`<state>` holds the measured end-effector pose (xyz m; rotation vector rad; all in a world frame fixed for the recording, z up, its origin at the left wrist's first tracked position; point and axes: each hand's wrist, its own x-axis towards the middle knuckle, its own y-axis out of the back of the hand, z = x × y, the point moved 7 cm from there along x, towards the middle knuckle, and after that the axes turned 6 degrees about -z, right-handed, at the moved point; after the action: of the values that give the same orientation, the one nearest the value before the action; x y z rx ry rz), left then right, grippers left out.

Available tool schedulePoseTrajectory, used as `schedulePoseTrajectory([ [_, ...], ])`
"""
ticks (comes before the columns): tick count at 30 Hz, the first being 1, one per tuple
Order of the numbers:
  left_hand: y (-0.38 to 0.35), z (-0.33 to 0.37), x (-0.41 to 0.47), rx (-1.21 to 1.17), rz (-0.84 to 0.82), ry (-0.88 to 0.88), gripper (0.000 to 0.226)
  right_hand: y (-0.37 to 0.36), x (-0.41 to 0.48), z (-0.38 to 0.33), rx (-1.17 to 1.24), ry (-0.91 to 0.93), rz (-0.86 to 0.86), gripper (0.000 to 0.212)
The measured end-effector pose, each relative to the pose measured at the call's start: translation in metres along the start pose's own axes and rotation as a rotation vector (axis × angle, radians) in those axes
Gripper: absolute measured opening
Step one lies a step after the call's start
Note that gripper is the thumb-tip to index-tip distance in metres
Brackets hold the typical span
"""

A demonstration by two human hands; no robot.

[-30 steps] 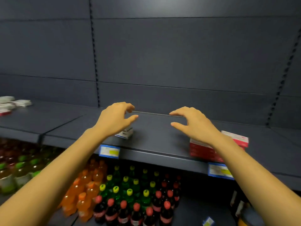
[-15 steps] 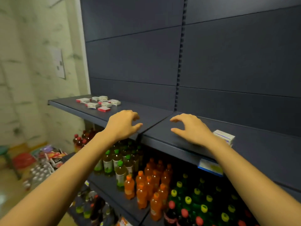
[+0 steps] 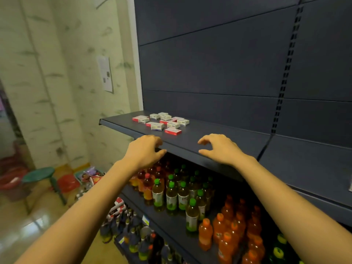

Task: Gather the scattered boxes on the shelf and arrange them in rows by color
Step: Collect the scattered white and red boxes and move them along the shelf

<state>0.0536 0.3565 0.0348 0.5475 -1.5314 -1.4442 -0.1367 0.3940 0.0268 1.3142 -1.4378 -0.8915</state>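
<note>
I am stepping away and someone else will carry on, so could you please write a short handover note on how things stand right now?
Left hand: holds nothing, fingers loosely curled, by the front edge of the shelf.
Right hand: holds nothing, fingers loosely curled, over the shelf near its front edge.
Boxes: a scattered cluster, white ones and red-and-white ones mixed, at the shelf's left end, beyond both hands.
Done: nothing sorted as far as can be seen; no rows by color.
Left: reach the cluster, split the boxes by color, and line up each color in its own row.
</note>
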Motion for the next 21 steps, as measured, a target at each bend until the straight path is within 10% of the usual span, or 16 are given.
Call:
schedulePoseTrajectory([
  [21,-0.051,-0.170,0.172,-0.059,-0.002,0.031,0.037,-0.054,0.278,0.010,-0.039,-0.172,-0.028,0.043],
])
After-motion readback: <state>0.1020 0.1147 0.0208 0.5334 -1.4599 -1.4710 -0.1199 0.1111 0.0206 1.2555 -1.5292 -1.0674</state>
